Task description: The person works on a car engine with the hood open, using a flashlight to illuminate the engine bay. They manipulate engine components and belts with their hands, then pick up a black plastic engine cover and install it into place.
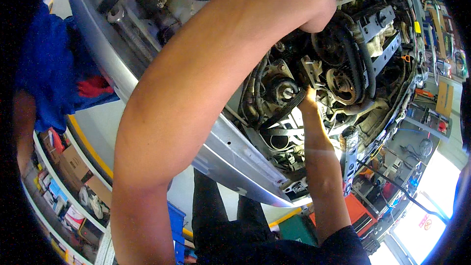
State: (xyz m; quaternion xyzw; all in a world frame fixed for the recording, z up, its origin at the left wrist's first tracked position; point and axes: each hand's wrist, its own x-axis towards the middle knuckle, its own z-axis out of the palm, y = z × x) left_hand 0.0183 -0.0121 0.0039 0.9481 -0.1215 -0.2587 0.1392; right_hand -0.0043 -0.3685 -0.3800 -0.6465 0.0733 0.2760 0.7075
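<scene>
My left arm stretches across the opened engine bay from the lower left. The back of my left hand (318,4) bends down over the engine, and its fingers are hidden. From below, my right arm reaches in beside the engine. My right hand (308,99) is brightly lit, next to a black ribbed belt (286,112) and below a metal bracket (310,71); its fingers are hidden among the parts. Left of it sits a dark pulley (283,91) with a shiny centre. A larger pale-rimmed pulley (342,86) is to its right.
The car's silver body edge (245,181) curves between me and the engine. A wrench-like tool (117,15) lies at the upper left. Another person in blue clothing (66,64) stands at the left, above a shelf rack (73,164). A red tool chest (355,216) stands at the lower right.
</scene>
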